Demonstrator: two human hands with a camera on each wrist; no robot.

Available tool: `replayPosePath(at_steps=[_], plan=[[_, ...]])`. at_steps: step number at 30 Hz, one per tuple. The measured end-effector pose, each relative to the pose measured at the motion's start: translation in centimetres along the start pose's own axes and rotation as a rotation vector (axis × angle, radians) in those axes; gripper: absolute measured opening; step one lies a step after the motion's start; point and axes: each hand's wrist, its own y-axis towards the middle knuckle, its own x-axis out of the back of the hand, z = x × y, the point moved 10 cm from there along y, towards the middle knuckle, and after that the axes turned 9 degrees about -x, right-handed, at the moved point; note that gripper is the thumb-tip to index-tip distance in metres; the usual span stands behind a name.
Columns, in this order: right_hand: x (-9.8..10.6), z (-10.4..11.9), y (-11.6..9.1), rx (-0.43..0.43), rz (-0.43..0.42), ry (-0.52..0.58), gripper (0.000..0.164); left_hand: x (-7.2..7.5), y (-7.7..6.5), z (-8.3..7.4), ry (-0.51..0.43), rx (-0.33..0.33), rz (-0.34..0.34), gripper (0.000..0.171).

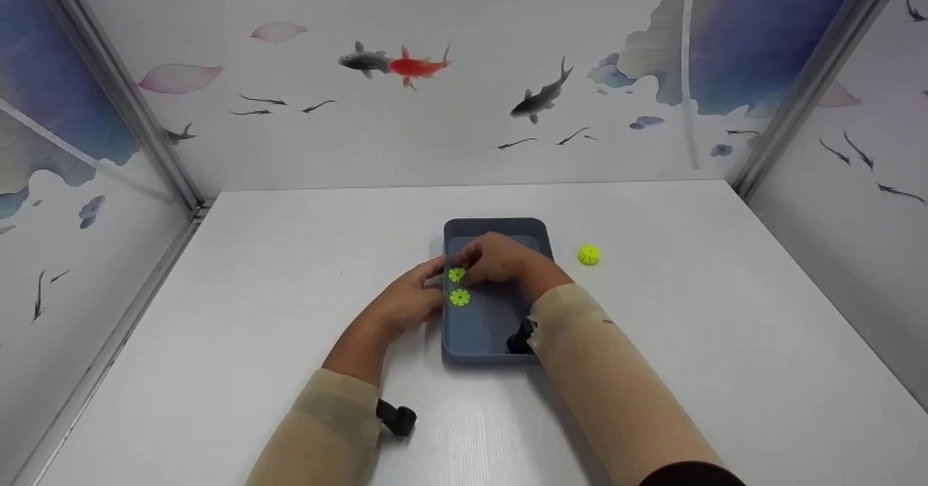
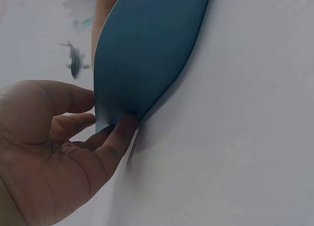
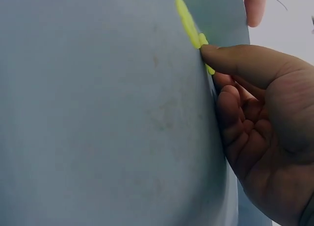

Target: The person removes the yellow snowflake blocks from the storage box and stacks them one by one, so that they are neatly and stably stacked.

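Note:
A grey-blue rectangular tray lies on the white table. Inside, along its left side, are two yellow-green notched discs: a nearer disc and a farther disc. My right hand reaches into the tray and pinches the farther disc by its edge; in the right wrist view the thumb lies against it, with other fingers curled behind. From outside, my left hand touches the tray's left wall with fairly straight fingers. The left wrist view shows those fingertips against the outer wall.
To the right of the tray sits another yellow-green notched piece, thicker-looking, on the table. Upright panels printed with fish and petals enclose the table at the back and both sides. A black wrist device juts from the left sleeve.

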Motion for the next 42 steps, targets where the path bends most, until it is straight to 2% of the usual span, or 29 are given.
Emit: replayPosePath(at_steps=[7, 15, 25, 31, 39, 42], plan=[[0.4, -0.3, 0.3, 0.014, -0.042, 0.03, 0.025, 0.0, 0.1, 0.0, 0.015, 0.004, -0.004, 0.079], [1.2, -0.8, 0.6, 0.056, -0.107, 0.235, 0.02, 0.0, 0.2, 0.0, -0.01, -0.014, 0.007, 0.079], [2.0, -0.8, 0.4, 0.01, -0.146, 0.426, 0.021, 0.4, 0.4, 0.3, 0.039, -0.006, -0.014, 0.079], [3.4, 0.0, -0.5, 0.035, -0.185, 0.49, 0.021, 0.2, 0.3, -0.1, 0.042, -0.007, -0.019, 0.079], [6.3, 0.3, -2.2, 0.041, -0.2, 0.678, 0.025, 0.2, 0.2, 0.0, 0.058, 0.006, -0.026, 0.079], [7.1, 0.0, -3.2, 0.056, -0.211, 0.713, 0.026, 0.1, 0.3, 0.0, 0.039, 0.01, -0.023, 0.08]])
